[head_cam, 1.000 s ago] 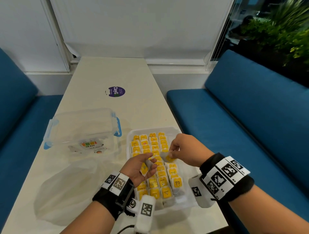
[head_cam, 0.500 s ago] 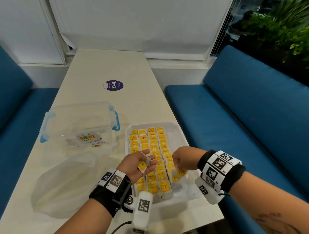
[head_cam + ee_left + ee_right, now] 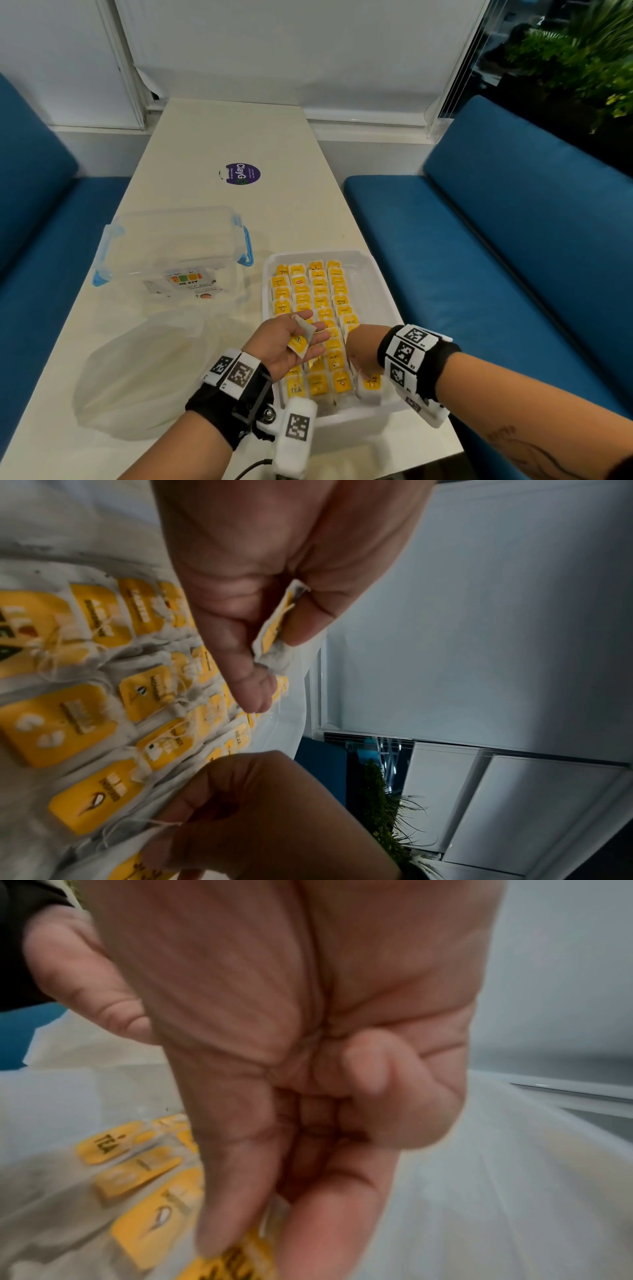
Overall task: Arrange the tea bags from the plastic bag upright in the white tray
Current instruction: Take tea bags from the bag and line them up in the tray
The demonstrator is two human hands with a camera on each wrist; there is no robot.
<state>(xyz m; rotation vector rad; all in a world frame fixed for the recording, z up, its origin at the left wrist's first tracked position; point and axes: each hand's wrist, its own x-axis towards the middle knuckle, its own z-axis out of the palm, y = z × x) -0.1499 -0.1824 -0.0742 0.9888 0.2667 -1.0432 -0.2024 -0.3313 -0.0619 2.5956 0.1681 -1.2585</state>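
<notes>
Filling most of the white tray [image 3: 376, 274] are rows of tea bags [image 3: 320, 301] with yellow tags, standing upright in four columns that run from the near wall toward the far one. By this judgement the task is close to its end: only the near right corner looks unfinished.

At that corner the right hand [image 3: 363, 349] reaches down, thumb and fingers pinched on a tea bag with a yellow tag [image 3: 371, 385], which sits at the near end of the right-hand column; whether it already rests on the tray floor cannot be told. The left hand [image 3: 284, 342] hovers palm up over the near left part of the tray, its fingers lightly curled, the thumb pressing a spare tea bag [image 3: 301, 337] against them. That one is yet to be placed.

On the table [image 3: 239, 137], left of the tray, lies the crumpled clear plastic bag [image 3: 144, 370]. It looks flat; whether any tea bags remain inside cannot be told.

Beyond the bag stands a clear lidded storage box with blue clips [image 3: 171, 246], just beside the tray's far left corner. Farther off a round purple sticker [image 3: 243, 173] marks the table. Nothing blocks the open corner except the neighbouring bags, which a careless push could topple. Blue benches [image 3: 496, 257] flank both sides.
</notes>
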